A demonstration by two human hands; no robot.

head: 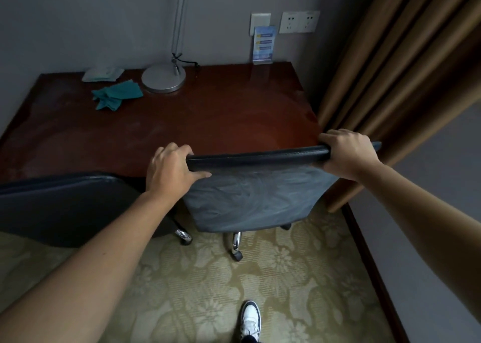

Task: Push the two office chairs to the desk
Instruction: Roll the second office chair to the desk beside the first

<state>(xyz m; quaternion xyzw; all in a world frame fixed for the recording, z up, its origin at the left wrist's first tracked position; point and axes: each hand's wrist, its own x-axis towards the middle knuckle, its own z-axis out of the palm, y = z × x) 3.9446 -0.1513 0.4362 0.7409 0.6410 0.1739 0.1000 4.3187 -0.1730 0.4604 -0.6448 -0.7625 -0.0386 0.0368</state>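
Both hands grip the top rail of the right-hand office chair (250,199) at centre frame: the left hand (169,169) curls over the rail's left end with the thumb laid along the backrest, and the right hand (346,155) wraps the right end, fingers closed round it. This chair's backrest stands at the near edge of the desk (182,124), at its right end, seat apparently tucked beneath, though the seat itself is hidden. The second office chair (65,207), at lower left, also sits with its back against the desk edge. Judgement: the step in hand is the final seating of the right-hand chair; the next move calls for a short, straight push until the backrest meets the desk edge, keeping clear of the curtain (390,82) at right, then release. Writing: a blue card in a stand (263,44) at upper centre carries printed bands, too small to read. No brands are legible on the lamp base (163,78) or wall sockets (299,21).
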